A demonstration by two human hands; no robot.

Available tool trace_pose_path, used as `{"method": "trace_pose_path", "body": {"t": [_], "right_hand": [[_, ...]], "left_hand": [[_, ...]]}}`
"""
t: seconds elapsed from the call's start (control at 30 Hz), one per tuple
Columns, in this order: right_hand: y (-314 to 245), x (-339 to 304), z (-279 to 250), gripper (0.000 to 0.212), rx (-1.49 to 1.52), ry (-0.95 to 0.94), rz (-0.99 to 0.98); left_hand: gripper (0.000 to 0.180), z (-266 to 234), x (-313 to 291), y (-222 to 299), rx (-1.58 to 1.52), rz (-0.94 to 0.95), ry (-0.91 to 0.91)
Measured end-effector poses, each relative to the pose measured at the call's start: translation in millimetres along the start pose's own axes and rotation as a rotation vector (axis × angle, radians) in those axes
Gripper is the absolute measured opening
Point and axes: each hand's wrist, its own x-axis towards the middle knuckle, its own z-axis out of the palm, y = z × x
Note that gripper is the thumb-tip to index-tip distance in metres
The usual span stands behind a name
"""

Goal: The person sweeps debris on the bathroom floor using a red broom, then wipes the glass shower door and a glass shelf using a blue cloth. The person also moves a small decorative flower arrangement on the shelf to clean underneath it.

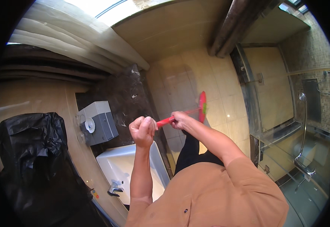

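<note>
Both my hands are wrapped round the red handle of a broom. My left hand is closed near the handle's upper end, above the edge of the sink. Farther down the handle, my right hand is closed too, to the right of the left one. The broom's long red head, with some green at its bristles, rests on or just over the tiled floor, ahead and to the right of my hands. Whether the bristles touch the tiles I cannot tell.
To the left, a white sink with a chrome tap adjoins a dark marble counter bearing a grey tissue box. Black plastic hangs at far left. A glass shower enclosure with a chrome handrail stands right. Curtains hang ahead-left.
</note>
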Motion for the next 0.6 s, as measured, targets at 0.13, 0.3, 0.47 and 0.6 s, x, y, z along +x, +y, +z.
{"method": "trace_pose_path", "body": {"t": [0.13, 0.3, 0.47, 0.6], "right_hand": [[-25.8, 9.3, 61.0, 0.018, -0.030, -0.145, -0.089], [-58.3, 30.1, 85.0, 0.026, -0.070, -0.251, -0.131], [-49.0, 17.3, 54.6, 0.029, -0.175, -0.221, -0.168], [-56.1, -21.3, 44.1, 0.018, -0.011, -0.209, -0.183]], "left_hand": [[0.040, -9.6, 32.1, 29.7, 0.155, 0.071, -0.059], [0.030, 17.7, 46.4, 33.5, 0.458, 0.227, -0.297], [0.040, 39.2, 27.6, 16.4, 0.528, 0.340, -0.524], [0.042, 73.7, 47.8, 40.1, 0.407, 0.321, -0.513]]}}
